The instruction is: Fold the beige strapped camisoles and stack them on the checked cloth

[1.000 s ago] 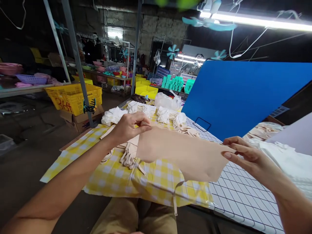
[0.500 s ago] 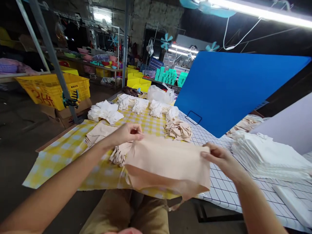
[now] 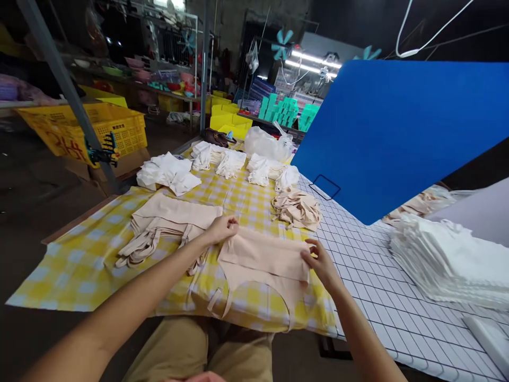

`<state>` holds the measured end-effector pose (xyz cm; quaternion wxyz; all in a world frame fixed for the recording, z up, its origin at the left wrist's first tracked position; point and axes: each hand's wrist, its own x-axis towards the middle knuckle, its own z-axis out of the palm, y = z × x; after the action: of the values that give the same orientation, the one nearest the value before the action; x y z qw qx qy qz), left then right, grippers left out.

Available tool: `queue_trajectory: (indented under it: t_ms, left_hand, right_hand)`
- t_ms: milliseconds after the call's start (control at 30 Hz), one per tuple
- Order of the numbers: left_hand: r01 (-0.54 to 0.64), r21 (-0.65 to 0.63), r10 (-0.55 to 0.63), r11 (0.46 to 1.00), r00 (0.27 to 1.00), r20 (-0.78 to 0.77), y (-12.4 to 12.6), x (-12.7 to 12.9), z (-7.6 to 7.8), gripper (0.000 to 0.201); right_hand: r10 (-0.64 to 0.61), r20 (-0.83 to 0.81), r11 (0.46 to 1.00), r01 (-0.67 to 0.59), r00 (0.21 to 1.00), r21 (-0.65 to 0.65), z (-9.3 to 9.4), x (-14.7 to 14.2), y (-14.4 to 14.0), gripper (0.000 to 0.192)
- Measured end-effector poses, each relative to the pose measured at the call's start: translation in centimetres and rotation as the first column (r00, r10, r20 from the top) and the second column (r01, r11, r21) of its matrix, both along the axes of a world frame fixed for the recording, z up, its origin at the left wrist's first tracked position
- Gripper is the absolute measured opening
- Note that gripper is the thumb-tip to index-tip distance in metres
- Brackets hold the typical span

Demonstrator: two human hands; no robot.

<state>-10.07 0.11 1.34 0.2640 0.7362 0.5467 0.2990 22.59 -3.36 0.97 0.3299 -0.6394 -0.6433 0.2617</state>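
Note:
A beige fabric piece (image 3: 264,260) lies folded on the yellow checked cloth (image 3: 79,254) at the table's near edge, its thin straps hanging over the front. My left hand (image 3: 223,229) pinches its upper left corner. My right hand (image 3: 320,262) grips its right edge. To the left lies a flat pile of similar beige pieces (image 3: 167,223) with loose straps.
White folded bundles (image 3: 169,174) and a beige heap (image 3: 296,208) sit farther back. A tilted blue board (image 3: 389,132) stands on the white grid table (image 3: 382,297). A white stack (image 3: 449,260) lies at right. A yellow crate (image 3: 83,130) and metal posts stand left.
Both hands came down and closer together, folding the beige piece and laying it on the checked cloth. The view tilted downward.

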Motion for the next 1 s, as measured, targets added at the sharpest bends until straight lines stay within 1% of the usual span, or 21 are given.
queue_trajectory:
  t_ms: [67,133,200,233,267,300,367,400,433,467,533,567,633,700,767,800,867,933,1000]
  left_hand:
    - [-0.044,0.017,0.045,0.999,0.999,-0.012,0.5,0.6,-0.6,0.027]
    - [-0.062,0.077,0.068,0.995,0.994,-0.083,0.1,1.5,-1.7,0.038]
    - [-0.017,0.160,0.053,0.987,0.973,-0.226,-1.1,2.4,-3.0,0.048]
    - [0.035,0.186,0.025,0.982,0.951,-0.309,-1.9,2.7,-3.8,0.051]
    - [0.097,0.187,-0.018,0.978,0.923,-0.384,-2.7,3.0,-4.5,0.053]
    - [0.159,0.169,-0.070,0.973,0.895,-0.440,-3.6,3.2,-5.1,0.052]
    - [0.230,0.131,-0.135,0.964,0.853,-0.503,-5.0,3.3,-6.1,0.049]
    - [0.239,0.122,-0.143,0.963,0.843,-0.518,-5.7,3.2,-6.4,0.048]
    - [0.232,0.117,-0.137,0.966,0.839,-0.526,-6.2,3.0,-6.5,0.049]
    - [0.220,0.111,-0.129,0.969,0.838,-0.531,-6.6,2.8,-6.6,0.050]
    - [0.203,0.086,-0.127,0.975,0.836,-0.534,-7.2,2.4,-6.2,0.052]
    - [0.199,0.072,-0.131,0.977,0.836,-0.533,-7.4,2.2,-5.9,0.053]
    - [0.164,0.051,-0.114,0.985,0.845,-0.523,-7.2,2.1,-4.8,0.051]
    - [0.063,0.044,-0.031,0.997,0.855,-0.517,-6.4,2.2,-3.3,0.047]
    - [-0.083,0.029,0.086,0.996,0.843,-0.531,-5.2,2.5,-1.8,0.041]
    - [-0.147,0.007,0.127,0.989,0.830,-0.544,-4.5,2.7,-1.2,0.038]
    - [-0.216,-0.053,0.149,0.975,0.812,-0.564,-3.1,3.0,-0.3,0.032]
    - [-0.218,-0.110,0.118,0.970,0.815,-0.568,-1.9,3.2,-0.1,0.026]
    - [-0.189,-0.142,0.079,0.972,0.826,-0.559,-1.0,3.0,-0.4,0.018]
  right_hand:
    - [-0.091,0.116,0.995,0.087,0.989,0.039,-0.6,-0.3,0.5,0.043]
    - [-0.172,0.237,0.984,0.154,0.956,0.092,-1.5,-1.0,0.6,0.046]
    - [-0.222,0.374,0.969,0.159,0.901,0.192,-2.2,-2.0,0.1,0.047]
    - [-0.221,0.457,0.964,0.121,0.861,0.238,-2.5,-2.4,-0.3,0.047]
    - [-0.189,0.540,0.966,0.055,0.820,0.254,-2.8,-2.8,-0.7,0.046]
    - [-0.124,0.610,0.974,-0.022,0.783,0.226,-3.1,-3.0,-1.0,0.046]
    - [0.041,0.682,0.987,-0.137,0.731,0.088,-3.7,-3.0,-1.5,0.046]
    - [0.103,0.695,0.988,-0.157,0.712,0.014,-3.9,-2.8,-1.7,0.047]
    - [0.133,0.700,0.988,-0.147,0.702,-0.040,-4.1,-2.4,-1.8,0.048]
    - [0.133,0.701,0.991,-0.117,0.701,-0.071,-4.3,-1.9,-1.8,0.049]
    - [0.093,0.695,0.996,-0.057,0.713,-0.075,-4.3,-1.1,-2.0,0.050]
    - [0.059,0.684,0.998,-0.032,0.727,-0.052,-4.1,-0.8,-2.1,0.050]
    - [-0.053,0.646,0.999,0.047,0.762,0.026,-3.6,-0.8,-2.3,0.048]
    - [-0.190,0.584,0.980,0.186,0.789,0.068,-2.9,-1.2,-2.2,0.043]
    - [-0.291,0.535,0.946,0.323,0.793,0.036,-2.3,-1.7,-1.7,0.035]
    - [-0.314,0.521,0.932,0.363,0.794,0.007,-2.2,-2.0,-1.2,0.031]
    - [-0.324,0.506,0.919,0.394,0.800,-0.033,-2.1,-2.5,-0.2,0.022]
    - [-0.317,0.496,0.919,0.390,0.808,-0.048,-2.2,-2.8,0.8,0.015]
    - [-0.305,0.481,0.926,0.373,0.822,-0.050,-2.4,-3.0,1.6,0.014]
